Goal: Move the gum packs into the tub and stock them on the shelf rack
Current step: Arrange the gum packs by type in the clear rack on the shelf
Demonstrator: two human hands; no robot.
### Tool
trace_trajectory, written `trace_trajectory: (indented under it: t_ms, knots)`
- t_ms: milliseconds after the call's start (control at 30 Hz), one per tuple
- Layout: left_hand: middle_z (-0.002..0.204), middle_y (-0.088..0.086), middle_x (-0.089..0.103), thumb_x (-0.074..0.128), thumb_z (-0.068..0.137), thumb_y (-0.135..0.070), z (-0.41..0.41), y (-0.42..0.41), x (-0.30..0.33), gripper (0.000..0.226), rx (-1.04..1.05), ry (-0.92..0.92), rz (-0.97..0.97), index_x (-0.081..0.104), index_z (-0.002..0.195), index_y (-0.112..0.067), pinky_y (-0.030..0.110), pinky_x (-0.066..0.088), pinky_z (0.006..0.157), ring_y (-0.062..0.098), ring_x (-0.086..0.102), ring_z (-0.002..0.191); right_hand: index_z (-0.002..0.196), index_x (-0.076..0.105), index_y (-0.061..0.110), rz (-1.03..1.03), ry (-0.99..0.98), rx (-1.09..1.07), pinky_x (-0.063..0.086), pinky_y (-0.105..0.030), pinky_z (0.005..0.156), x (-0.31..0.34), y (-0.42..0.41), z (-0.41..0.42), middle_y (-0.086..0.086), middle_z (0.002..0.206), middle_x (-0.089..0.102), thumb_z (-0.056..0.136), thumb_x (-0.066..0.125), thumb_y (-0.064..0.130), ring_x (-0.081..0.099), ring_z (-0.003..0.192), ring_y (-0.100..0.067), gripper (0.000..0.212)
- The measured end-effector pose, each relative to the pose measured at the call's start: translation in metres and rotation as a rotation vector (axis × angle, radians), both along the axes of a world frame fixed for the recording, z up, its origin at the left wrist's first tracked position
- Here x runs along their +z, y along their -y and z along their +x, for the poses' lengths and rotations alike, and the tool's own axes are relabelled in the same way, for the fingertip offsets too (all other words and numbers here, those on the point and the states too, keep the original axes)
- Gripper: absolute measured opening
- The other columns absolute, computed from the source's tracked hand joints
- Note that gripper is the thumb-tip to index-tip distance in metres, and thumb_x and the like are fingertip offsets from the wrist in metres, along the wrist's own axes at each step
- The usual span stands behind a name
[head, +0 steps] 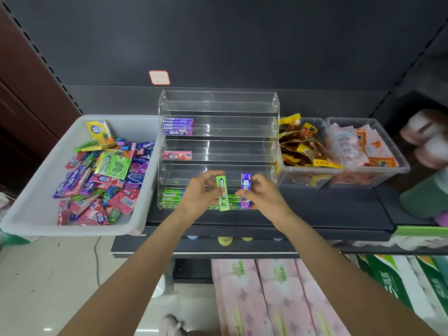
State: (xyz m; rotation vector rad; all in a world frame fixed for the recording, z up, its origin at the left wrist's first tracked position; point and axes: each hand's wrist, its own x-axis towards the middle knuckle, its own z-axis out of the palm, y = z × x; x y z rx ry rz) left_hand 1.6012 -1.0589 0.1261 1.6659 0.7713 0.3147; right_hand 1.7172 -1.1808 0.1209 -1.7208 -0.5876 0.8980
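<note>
Green gum pack [223,192] pinched in left hand [201,192], purple pack [246,190] in right hand [263,194]

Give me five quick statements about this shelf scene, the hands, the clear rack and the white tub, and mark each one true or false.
1. The left hand pinches a green stick gum pack. True.
2. The right hand is empty. False: it holds a purple stick gum pack.
3. The top tier of the clear acrylic shelf rack is full of gum. False: that tier shows no packs.
4. The white plastic tub left of the rack holds many mixed gum packs. True.
5. A pink gum pack lies on a middle tier of the rack, at its left end. True.
</note>
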Motion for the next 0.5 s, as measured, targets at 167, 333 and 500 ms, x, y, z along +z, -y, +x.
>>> trace_trajectory:
  t_ms: [167, 333, 500]
  knots:
    - [0.083, 0.004, 0.062, 0.067, 0.083, -0.003, 0.009, -0.001, 0.001, 0.018, 0.136, 0.092, -0.189, 0.057, 0.085, -0.018, 0.023, 0.055, 0.077, 0.012, 0.067, 0.072, 0.101, 0.044, 0.013, -0.064, 0.053, -0.008, 0.056, -0.036, 0.083, -0.003, -0.001, 0.008, -0.01, 0.086, 0.06, 0.09, 0.052, 0.002, 0.063, 0.081, -0.017, 0.017]
    - [0.088, 0.001, 0.072, 0.068, 0.083, -0.01, 0.019, -0.001, -0.007, 0.016, 0.083, 0.096, -0.315, 0.056, 0.09, -0.017, 0.016, 0.048, 0.068, 0.011, 0.071, 0.079, 0.109, 0.047, 0.011, -0.105, 0.194, 0.034, 0.053, -0.029, 0.076, 0.0, 0.005, 0.017, 0.004, 0.084, 0.051, 0.092, 0.057, 0.02, 0.053, 0.071, -0.008, 0.022]
    - [0.091, 0.002, 0.073, 0.07, 0.082, -0.012, 0.025, 0.001, -0.015, 0.017, 0.066, 0.05, -0.309, 0.059, 0.091, -0.02, 0.023, 0.05, 0.08, 0.013, 0.071, 0.081, 0.101, 0.055, 0.009, -0.123, 0.249, 0.01, 0.051, -0.023, 0.067, -0.005, 0.01, 0.027, 0.001, 0.08, 0.055, 0.09, 0.061, 0.02, 0.053, 0.067, -0.01, 0.016]
